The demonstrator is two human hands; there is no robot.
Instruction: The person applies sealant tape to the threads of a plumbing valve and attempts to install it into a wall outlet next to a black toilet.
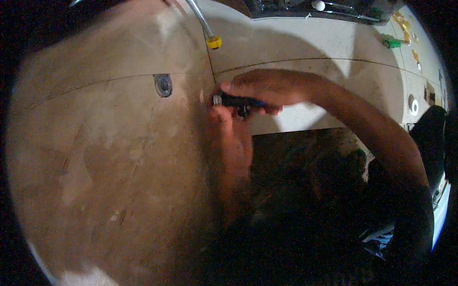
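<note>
A small dark piece [238, 101], with a light metal ring-like end at its left and a hint of blue at its right, lies between my two hands near the corner line. From below, my left hand [233, 138] closes on it, with the thumb by the metal end. My right hand [274, 88] comes from the right and wraps over its top, fingers curled beneath. Its exact kind is hidden by my fingers and the dim light. To the upper left of the hands, a round grey fitting [163, 85] is set in the tiled surface.
A silvery hose [199, 18] with a yellow end [214, 43] hangs just above my hands. At the top stands a dark glossy object [286, 10] with a white knob [318, 5]. A green-handled tool [392, 43], yellow pieces [403, 24] and a white ring [413, 105] lie at right.
</note>
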